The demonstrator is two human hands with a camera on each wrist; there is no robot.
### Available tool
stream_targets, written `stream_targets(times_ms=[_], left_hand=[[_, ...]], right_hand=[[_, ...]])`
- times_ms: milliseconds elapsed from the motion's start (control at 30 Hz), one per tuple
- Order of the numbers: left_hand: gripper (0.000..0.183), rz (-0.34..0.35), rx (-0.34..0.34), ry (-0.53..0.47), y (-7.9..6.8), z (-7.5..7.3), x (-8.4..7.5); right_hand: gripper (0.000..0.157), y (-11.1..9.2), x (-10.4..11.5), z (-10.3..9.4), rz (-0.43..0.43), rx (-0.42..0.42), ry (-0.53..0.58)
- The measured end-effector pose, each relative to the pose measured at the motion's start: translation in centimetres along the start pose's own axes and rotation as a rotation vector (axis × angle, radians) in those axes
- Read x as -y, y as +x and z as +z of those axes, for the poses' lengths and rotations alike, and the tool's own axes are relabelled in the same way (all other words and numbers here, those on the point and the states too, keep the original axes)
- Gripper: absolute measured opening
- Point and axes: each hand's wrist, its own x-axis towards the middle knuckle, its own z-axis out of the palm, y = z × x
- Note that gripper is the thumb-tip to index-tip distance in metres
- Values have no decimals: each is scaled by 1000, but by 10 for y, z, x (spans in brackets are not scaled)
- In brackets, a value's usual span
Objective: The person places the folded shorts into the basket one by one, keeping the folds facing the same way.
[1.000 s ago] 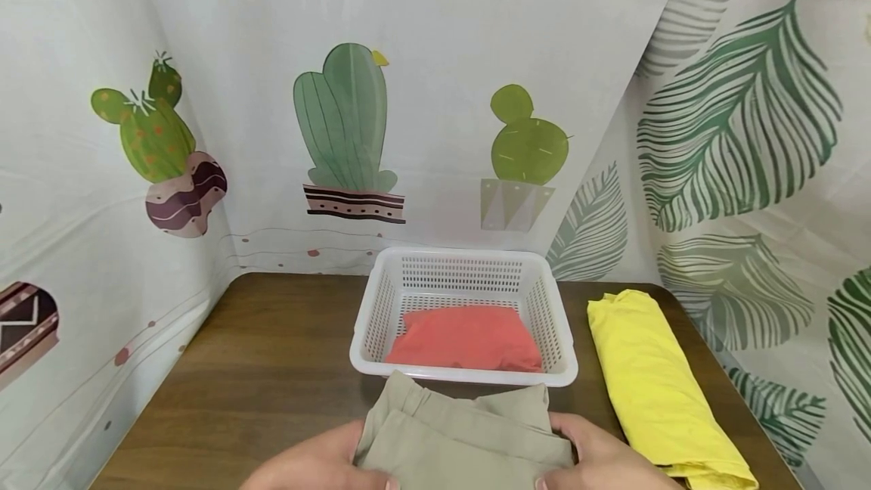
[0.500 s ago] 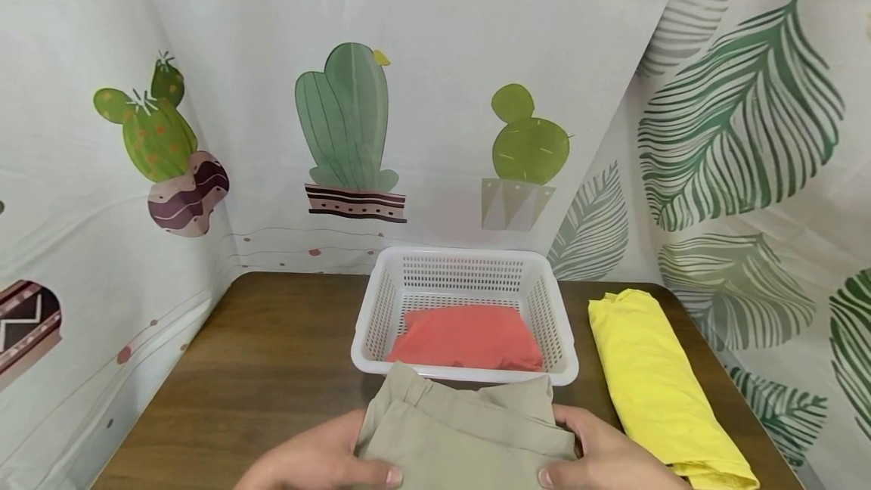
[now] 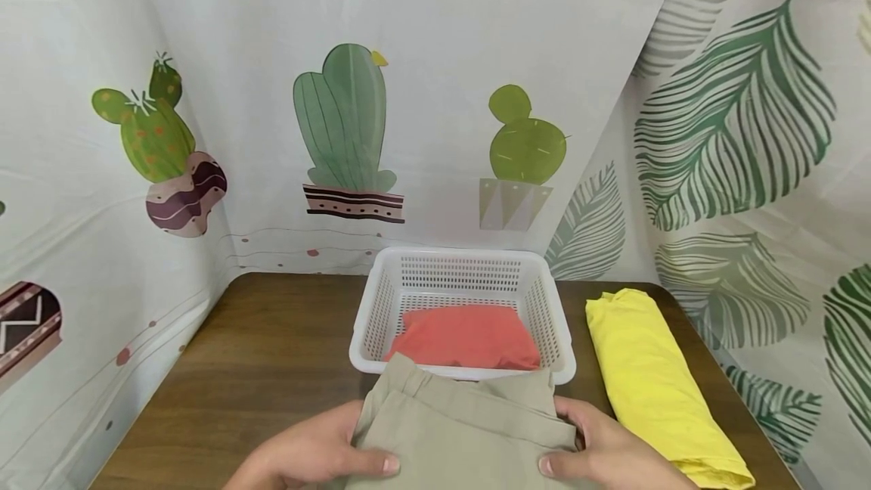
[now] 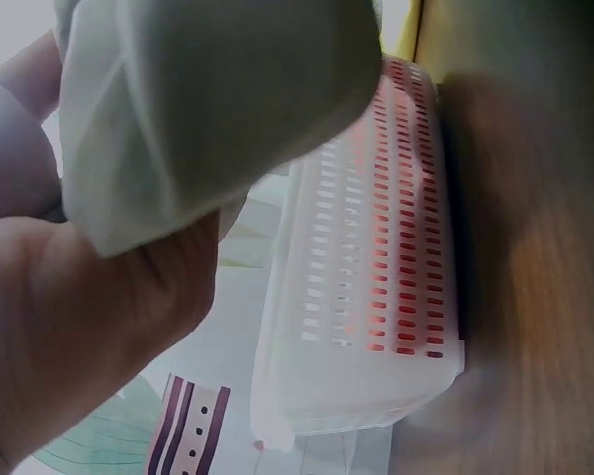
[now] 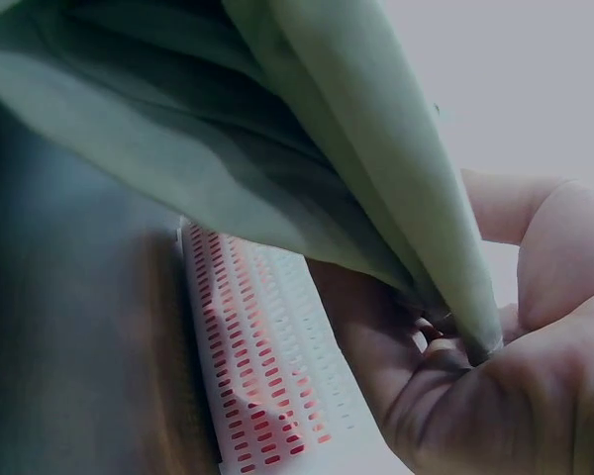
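Note:
A folded khaki garment (image 3: 463, 429) is held up by both hands at the bottom middle of the head view, in front of the basket. My left hand (image 3: 316, 448) grips its left side, thumb on top and the other fingers underneath. On the opposite side my right hand (image 3: 605, 448) pinches the cloth the same way. Both wrist views show the garment (image 4: 218, 109) lifted off the table. Just beyond it stands a white perforated plastic basket (image 3: 562, 358), whose front rim the cloth's upper edge partly overlaps. Inside lies a folded coral-red cloth (image 3: 469, 335).
A yellow folded cloth (image 3: 660, 384) lies along the right side of the brown wooden table (image 3: 224, 369). White curtains (image 3: 435, 97) printed with cacti and leaves hang behind and at both sides.
Both hands have raised the khaki garment a little and moved it slightly forward, so its top edge now overlaps the basket's front rim. The basket and the yellow cloth stay put.

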Motion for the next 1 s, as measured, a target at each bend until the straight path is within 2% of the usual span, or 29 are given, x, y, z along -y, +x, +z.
stream_targets(times_ms=[167, 400, 500, 667, 900, 1000], left_hand=[[28, 6, -10, 26, 2, -2, -4], [29, 17, -14, 38, 4, -4, -11], [28, 35, -11, 53, 5, -6, -13], [26, 43, -6, 55, 7, -8, -16], [25, 48, -26, 81, 8, -10, -21], [26, 61, -17, 61, 8, -11, -22]], right_hand=[[50, 0, 3, 1, -16, -23, -4], [49, 0, 7, -1, 5, -67, -88], [50, 1, 8, -1, 18, -58, -21], [51, 3, 9, -1, -5, -11, 156], [54, 4, 12, 0, -25, -9, 211], [54, 4, 14, 0, -1, -28, 215]])
